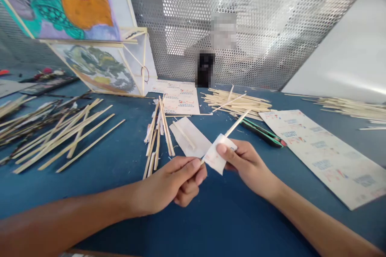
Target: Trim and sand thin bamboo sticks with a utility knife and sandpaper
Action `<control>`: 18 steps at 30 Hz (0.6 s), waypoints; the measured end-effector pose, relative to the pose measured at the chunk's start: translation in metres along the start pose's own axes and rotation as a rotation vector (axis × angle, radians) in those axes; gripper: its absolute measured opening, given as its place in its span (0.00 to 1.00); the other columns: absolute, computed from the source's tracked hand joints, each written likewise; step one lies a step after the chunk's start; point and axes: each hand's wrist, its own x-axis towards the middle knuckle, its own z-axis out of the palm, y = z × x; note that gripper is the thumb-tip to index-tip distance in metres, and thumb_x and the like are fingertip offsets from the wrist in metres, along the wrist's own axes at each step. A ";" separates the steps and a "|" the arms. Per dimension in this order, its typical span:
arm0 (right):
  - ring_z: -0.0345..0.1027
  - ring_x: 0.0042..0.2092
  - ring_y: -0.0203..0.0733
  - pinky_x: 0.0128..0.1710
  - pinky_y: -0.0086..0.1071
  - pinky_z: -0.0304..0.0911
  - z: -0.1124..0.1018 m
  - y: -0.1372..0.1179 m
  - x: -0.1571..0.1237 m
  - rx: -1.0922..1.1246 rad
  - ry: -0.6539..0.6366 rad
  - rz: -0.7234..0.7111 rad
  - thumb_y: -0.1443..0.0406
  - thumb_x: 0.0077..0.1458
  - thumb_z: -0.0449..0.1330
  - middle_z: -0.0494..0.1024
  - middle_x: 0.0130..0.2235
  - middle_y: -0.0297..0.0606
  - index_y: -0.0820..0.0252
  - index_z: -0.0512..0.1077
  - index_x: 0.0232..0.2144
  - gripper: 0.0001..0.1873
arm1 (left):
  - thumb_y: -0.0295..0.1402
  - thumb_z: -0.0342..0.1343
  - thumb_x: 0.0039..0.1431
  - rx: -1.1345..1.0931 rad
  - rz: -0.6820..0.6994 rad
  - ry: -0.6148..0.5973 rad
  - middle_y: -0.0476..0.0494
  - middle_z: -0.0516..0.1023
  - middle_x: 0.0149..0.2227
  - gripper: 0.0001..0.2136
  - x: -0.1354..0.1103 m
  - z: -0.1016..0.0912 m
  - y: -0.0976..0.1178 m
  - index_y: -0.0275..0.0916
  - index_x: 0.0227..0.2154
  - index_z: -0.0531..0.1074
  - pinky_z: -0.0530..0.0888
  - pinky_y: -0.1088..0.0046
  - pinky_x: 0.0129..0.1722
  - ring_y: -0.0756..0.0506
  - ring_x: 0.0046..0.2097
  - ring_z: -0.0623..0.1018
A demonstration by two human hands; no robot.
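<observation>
My left hand (177, 182) is closed, pinching the near end of a thin bamboo stick (238, 122) that slants up to the right. My right hand (244, 162) is closed too, its thumb pressing a small white piece of paper (215, 156) folded around the stick's middle. Both hands hover just above the blue table (211, 217). Just behind them lies another white paper piece (189, 138) with a short stick on it.
Sticks lie in piles: a bundle (158, 134) left of the hands, long ones (63, 136) at far left, a heap (238, 102) behind. A green-and-black cutter (262, 133) and a printed sheet (325, 154) lie right. Painted kites (99, 64) lean against the perforated metal wall.
</observation>
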 end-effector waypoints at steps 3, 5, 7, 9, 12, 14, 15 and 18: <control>0.44 0.25 0.31 0.23 0.28 0.46 -0.001 -0.002 0.002 0.154 0.292 -0.122 0.51 0.57 0.69 0.54 0.23 0.26 0.58 0.61 0.22 0.26 | 0.44 0.44 0.75 0.009 0.000 0.020 0.61 0.48 0.20 0.18 -0.001 0.000 0.000 0.39 0.30 0.63 0.50 0.76 0.21 0.55 0.20 0.48; 0.42 0.24 0.31 0.24 0.29 0.45 -0.004 -0.004 0.001 0.217 0.304 -0.106 0.50 0.56 0.69 0.52 0.23 0.25 0.57 0.58 0.21 0.28 | 0.45 0.44 0.75 0.044 -0.037 0.009 0.60 0.50 0.20 0.19 -0.003 0.000 0.000 0.38 0.30 0.63 0.50 0.76 0.21 0.55 0.21 0.50; 0.45 0.24 0.31 0.24 0.30 0.45 -0.008 -0.006 -0.002 0.155 0.137 -0.020 0.48 0.56 0.68 0.55 0.22 0.27 0.58 0.61 0.20 0.28 | 0.46 0.46 0.74 0.058 -0.055 -0.010 0.60 0.51 0.21 0.19 -0.004 0.001 0.001 0.38 0.31 0.63 0.50 0.75 0.22 0.55 0.22 0.51; 0.47 0.24 0.31 0.24 0.30 0.46 -0.009 -0.007 -0.006 0.020 -0.090 0.065 0.45 0.59 0.65 0.58 0.22 0.29 0.60 0.65 0.20 0.29 | 0.47 0.46 0.74 0.050 -0.052 -0.021 0.60 0.50 0.20 0.19 -0.005 0.002 0.002 0.39 0.31 0.63 0.49 0.75 0.22 0.54 0.21 0.50; 0.48 0.23 0.31 0.23 0.30 0.47 -0.010 -0.009 -0.007 -0.081 -0.182 0.084 0.44 0.60 0.63 0.58 0.21 0.29 0.60 0.65 0.19 0.30 | 0.46 0.45 0.75 0.045 -0.052 -0.013 0.60 0.49 0.20 0.19 -0.004 0.002 0.004 0.39 0.30 0.63 0.49 0.74 0.22 0.54 0.21 0.49; 0.52 0.24 0.32 0.23 0.29 0.51 -0.010 -0.010 -0.006 -0.034 0.051 -0.003 0.44 0.56 0.66 0.62 0.21 0.30 0.59 0.67 0.20 0.28 | 0.46 0.44 0.75 0.052 -0.045 -0.012 0.60 0.49 0.21 0.20 -0.004 0.002 0.004 0.39 0.29 0.62 0.49 0.74 0.22 0.54 0.22 0.49; 0.54 0.24 0.33 0.23 0.29 0.53 -0.010 -0.010 -0.005 -0.018 0.134 -0.033 0.44 0.54 0.67 0.65 0.21 0.30 0.59 0.68 0.20 0.27 | 0.46 0.44 0.75 0.054 -0.043 -0.016 0.60 0.49 0.21 0.20 -0.004 0.002 0.004 0.39 0.29 0.62 0.49 0.74 0.22 0.54 0.22 0.49; 0.53 0.22 0.32 0.21 0.29 0.52 -0.008 -0.007 -0.003 -0.058 -0.007 0.014 0.45 0.54 0.67 0.65 0.19 0.30 0.59 0.70 0.19 0.27 | 0.46 0.44 0.75 0.066 -0.046 -0.025 0.60 0.50 0.20 0.20 -0.004 0.002 0.003 0.38 0.29 0.62 0.49 0.74 0.22 0.54 0.22 0.50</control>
